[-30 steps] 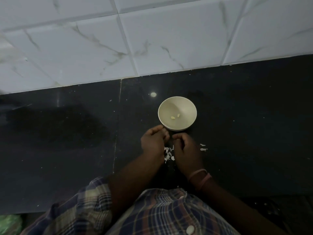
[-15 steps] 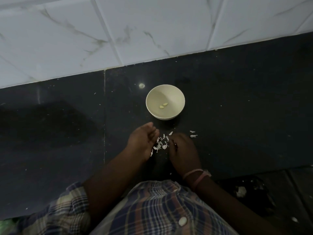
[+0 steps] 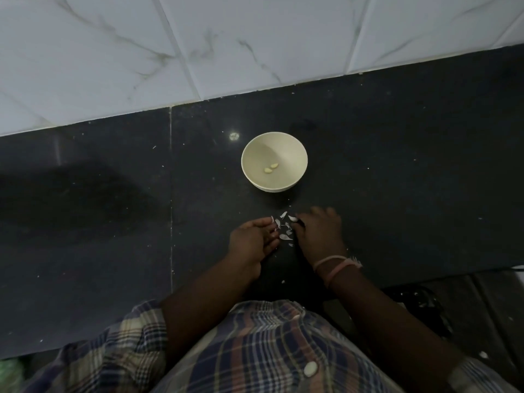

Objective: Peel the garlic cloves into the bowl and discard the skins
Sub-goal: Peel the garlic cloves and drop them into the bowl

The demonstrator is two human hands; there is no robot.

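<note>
A cream bowl (image 3: 263, 151) stands on the black counter (image 3: 397, 180) with two peeled garlic cloves (image 3: 270, 168) inside. Just in front of it, several white garlic skins (image 3: 284, 228) lie scattered on the counter between my hands. My left hand (image 3: 252, 242) rests on its side to the left of the skins, its fingers fairly straight and their tips touching the pieces. To the right of the skins, my right hand (image 3: 320, 234) lies palm down on the counter with its fingers spread, the thumb side against them. I see no unpeeled clove in either hand.
A white marble-tiled wall (image 3: 226, 46) rises behind the counter. A seam (image 3: 171, 194) runs through the counter left of my hands. Below the counter's front edge at lower right is a dark area (image 3: 425, 304) flecked with white bits. My plaid shirt (image 3: 269, 350) fills the bottom.
My hands were close together in front of the bowl with fingers curled. They have spread apart and flattened, with the skins exposed between them. The view has shifted.
</note>
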